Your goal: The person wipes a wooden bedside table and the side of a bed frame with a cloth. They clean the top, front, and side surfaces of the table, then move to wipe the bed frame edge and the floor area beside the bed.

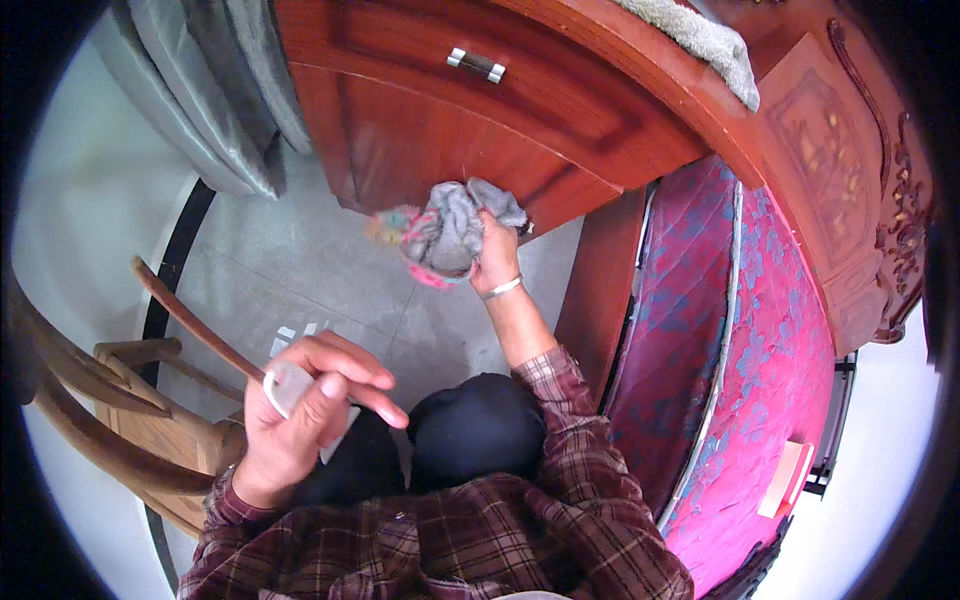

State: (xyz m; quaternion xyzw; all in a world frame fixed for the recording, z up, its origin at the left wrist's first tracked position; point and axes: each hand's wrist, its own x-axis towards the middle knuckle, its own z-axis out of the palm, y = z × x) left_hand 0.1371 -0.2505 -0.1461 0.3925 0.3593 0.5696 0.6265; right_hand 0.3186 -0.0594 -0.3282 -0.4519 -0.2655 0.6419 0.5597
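Observation:
My right hand (496, 251), with a light-coloured bangle at the wrist, grips a bunched grey cloth (454, 217). The cloth has pink and multicoloured edges, blurred on its left side. It is held in front of the lower door of a red-brown wooden cabinet (450, 135); whether it touches the door I cannot tell. Nearer my lap, my left hand (307, 405) holds a white, smooth-looking piece (287, 386) between thumb and palm, its lower part mostly hidden. A thin brown stick-like piece (199, 319) runs up and left from it; whether the two are joined is unclear.
A wooden chair (150, 420) stands on the left, and grey curtains (202, 90) hang behind it. To the right is a bed with a pink floral mattress (772, 300). A light towel (705, 45) lies on the cabinet top. Small white pieces (285, 334) are on the grey tiled floor (322, 262).

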